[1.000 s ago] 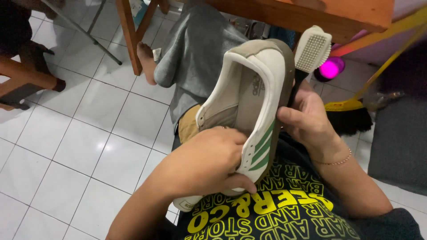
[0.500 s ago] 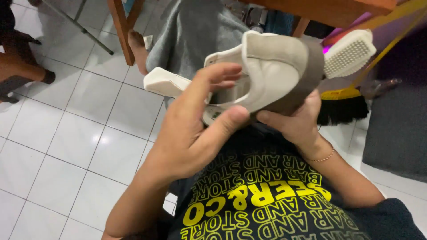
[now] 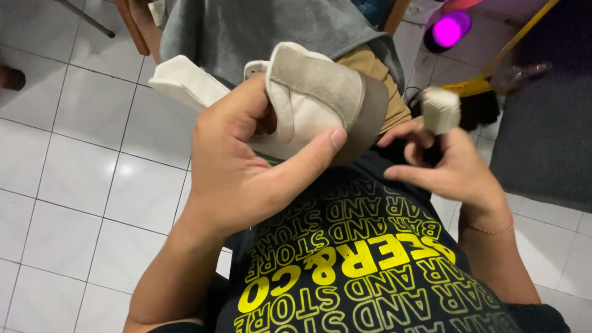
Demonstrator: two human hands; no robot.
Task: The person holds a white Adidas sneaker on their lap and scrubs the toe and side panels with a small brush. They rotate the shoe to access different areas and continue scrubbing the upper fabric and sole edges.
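Fingers of my left hand point(image 3: 246, 166) wrap the heel of a cream sneaker point(image 3: 308, 102), thumb pressed along its side, holding it over my lap above the white tiled floor point(image 3: 80, 203). My right hand point(image 3: 453, 169) is closed loosely on a small white brush point(image 3: 440, 110), just beside the shoe's brown sole.

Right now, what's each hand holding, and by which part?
Left hand holds the white sneaker by its heel end, thumb along the side. Right hand holds a white brush by its handle.
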